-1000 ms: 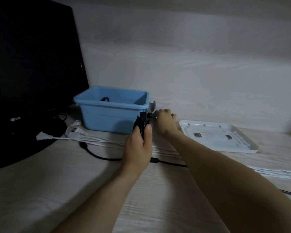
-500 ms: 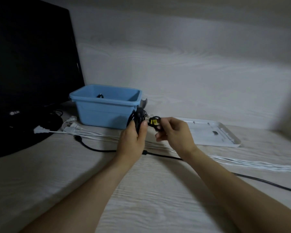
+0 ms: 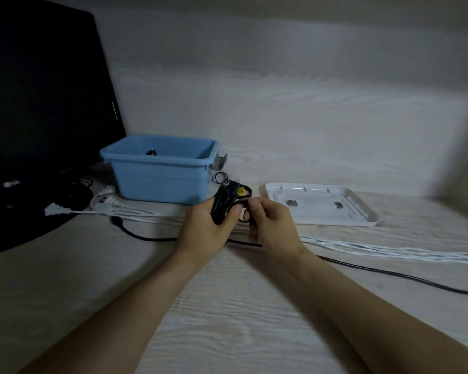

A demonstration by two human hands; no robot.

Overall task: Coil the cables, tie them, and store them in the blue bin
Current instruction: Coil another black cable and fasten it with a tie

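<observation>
Coiled black cable (image 3: 223, 205) held upright just above the table (image 3: 227, 306), in front of the blue bin's right corner. Left hand (image 3: 208, 230) wrapped round the bundle's lower part, thumb pressed across its front. Right hand (image 3: 272, 225) just beside it, fingertips pinching a thin black tie (image 3: 242, 202) at the bundle's right side; grip of both hands curled tight, not spread. Small yellow piece (image 3: 241, 190) showing behind the top of the bundle. Blue bin (image 3: 160, 182) standing on the table behind the hands, a dark loop barely visible inside, too dim to identify. Loose black cable (image 3: 389, 272) lying across the table under the wrists, running off to the right edge. White cables (image 3: 376, 248) stretched alongside it, their plugs (image 3: 106, 205) left of the bin. White tray (image 3: 357, 214) right of the bin, apart from it. Black monitor (image 3: 38, 117) standing at far left.
</observation>
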